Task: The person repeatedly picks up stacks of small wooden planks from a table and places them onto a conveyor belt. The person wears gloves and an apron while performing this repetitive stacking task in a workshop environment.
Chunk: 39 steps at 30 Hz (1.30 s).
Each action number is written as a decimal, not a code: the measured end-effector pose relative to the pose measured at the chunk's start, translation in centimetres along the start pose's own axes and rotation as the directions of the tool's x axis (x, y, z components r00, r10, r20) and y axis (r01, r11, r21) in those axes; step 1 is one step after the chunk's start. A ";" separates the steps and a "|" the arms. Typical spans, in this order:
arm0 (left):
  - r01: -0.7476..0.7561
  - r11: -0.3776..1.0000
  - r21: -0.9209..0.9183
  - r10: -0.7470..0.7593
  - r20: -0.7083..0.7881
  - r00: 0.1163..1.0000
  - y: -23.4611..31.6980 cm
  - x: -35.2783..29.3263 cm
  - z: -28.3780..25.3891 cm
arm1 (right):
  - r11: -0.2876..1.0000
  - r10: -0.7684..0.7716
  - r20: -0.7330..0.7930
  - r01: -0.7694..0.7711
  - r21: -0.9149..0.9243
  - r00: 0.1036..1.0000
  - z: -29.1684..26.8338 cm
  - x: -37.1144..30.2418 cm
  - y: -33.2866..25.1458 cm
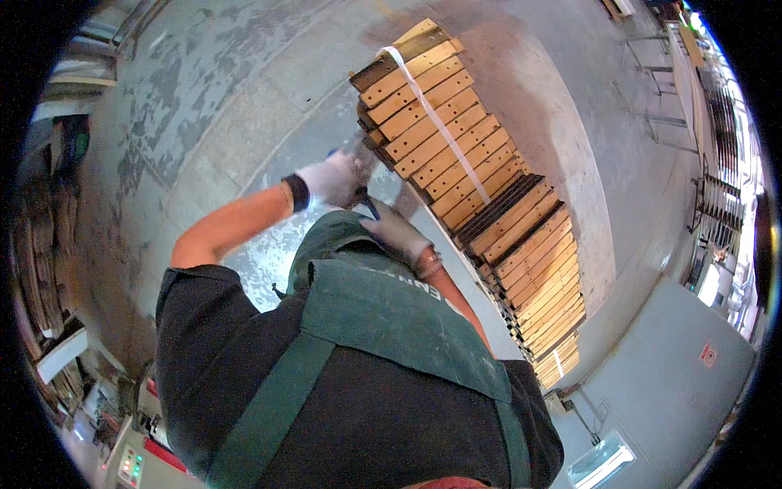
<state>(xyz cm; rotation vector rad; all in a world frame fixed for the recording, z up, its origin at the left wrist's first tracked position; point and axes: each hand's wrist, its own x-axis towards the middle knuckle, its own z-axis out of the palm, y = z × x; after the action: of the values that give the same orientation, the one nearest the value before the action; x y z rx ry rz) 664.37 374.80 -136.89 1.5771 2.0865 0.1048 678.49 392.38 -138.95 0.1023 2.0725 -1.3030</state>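
Note:
My left hand (328, 181), in a whitish work glove with a dark cuff, is raised beside the stack. Its fingers look curled and are smeared by motion. Just below and to its right, my right hand (397, 234) wears a similar glove, with its fingers bent toward the left hand. A small dark piece between the two hands is too blurred to name. Alongside them runs a long stack of wooden slats (405, 143), with dark holes near the ends of many. A white strap (444, 129) crosses the upper part of the stack.
The stack continues toward the lower right, where another white band (558, 363) shows. My green apron (391, 314) fills the lower middle. A grey panel (676, 367) stands at lower right. Racks (664, 73) line the right side; piled materials (45, 261) stand at left.

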 end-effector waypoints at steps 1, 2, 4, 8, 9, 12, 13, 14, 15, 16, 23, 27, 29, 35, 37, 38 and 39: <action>0.055 0.996 0.072 -0.064 0.137 0.989 -0.6 0.0 -3.0 | 0.999 0.031 -0.022 -0.032 -0.031 0.999 -0.4 1.6 -1.3; 0.055 0.994 0.089 -0.063 0.090 0.994 -1.7 0.6 -2.5 | 0.996 0.055 -0.036 -0.058 -0.072 0.998 -1.4 3.0 -3.7; 0.036 0.990 0.139 -0.036 -0.003 0.999 -3.5 2.1 -1.8 | 0.989 0.105 -0.076 -0.112 -0.093 0.992 -2.6 4.4 -5.3; -0.011 0.999 0.041 0.023 -0.299 0.954 -3.0 2.9 -2.9 | 0.987 -0.024 -0.252 -0.017 -0.160 0.968 -4.2 4.9 -3.7; -0.001 0.997 0.074 0.021 -0.274 0.962 -2.7 3.2 -3.5 | 0.992 0.036 -0.273 -0.066 -0.103 0.961 -4.4 4.6 -4.2; -0.019 0.995 0.098 0.053 -0.355 0.933 -2.8 4.3 -3.2 | 0.958 0.258 -0.309 -0.201 0.205 0.915 -5.0 3.5 -5.3; -0.013 0.992 0.127 0.055 -0.336 0.940 -2.9 4.9 -3.1 | 0.915 0.296 -0.279 -0.188 0.356 0.914 -4.9 3.7 -3.6; 0.004 0.990 0.139 0.042 -0.327 0.944 -2.7 4.7 -3.7 | 0.847 0.335 -0.251 -0.174 0.502 0.908 -4.8 3.8 -1.9; 0.026 0.989 0.146 0.022 -0.317 0.948 -2.4 4.3 -4.1 | 0.861 0.331 -0.280 -0.167 0.481 0.901 -4.9 3.8 -1.8; 0.016 0.994 0.112 0.021 -0.327 0.945 -2.5 4.4 -4.0 | 0.874 0.327 -0.310 -0.160 0.459 0.893 -4.9 3.9 -1.7; -0.008 0.999 -0.037 -0.015 -0.567 0.824 -3.6 3.6 -1.1 | 0.997 0.047 -0.334 -0.025 0.070 0.941 -4.7 4.1 -0.4; -0.033 0.980 -0.196 -0.059 -0.444 0.894 -2.6 0.3 -3.9 | 0.978 0.167 -0.201 -0.188 -0.088 0.965 -4.4 2.1 -7.6; -0.040 0.957 -0.287 -0.079 -0.389 0.918 -2.3 -0.8 -6.1 | 0.949 0.304 -0.075 -0.309 -0.069 0.950 -5.1 0.3 -11.3; -0.144 0.973 -0.182 0.015 -0.569 0.822 -2.4 1.2 -5.4 | 0.862 -0.133 -0.254 -0.014 -0.507 0.958 -4.7 -0.3 -6.5; -0.227 0.960 -0.165 0.060 -0.670 0.740 -1.8 -0.1 -6.4 | 0.962 0.122 -0.294 -0.185 -0.199 0.948 -4.6 0.0 -6.8; -0.243 0.968 -0.061 0.130 -0.706 0.696 -2.4 0.1 -5.6 | 0.981 0.158 -0.252 -0.180 -0.067 0.955 -5.2 -0.2 -6.7; -0.196 0.967 -0.165 0.060 -0.596 0.801 -2.8 -0.8 -5.7 | 0.991 0.124 -0.254 -0.134 -0.023 0.959 -5.2 -0.4 -6.6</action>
<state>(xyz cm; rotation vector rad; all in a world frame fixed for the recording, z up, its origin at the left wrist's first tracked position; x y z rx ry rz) 659.57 374.58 -132.69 1.6881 2.2945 0.9582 673.54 393.51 -132.28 0.3977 2.2609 -1.2199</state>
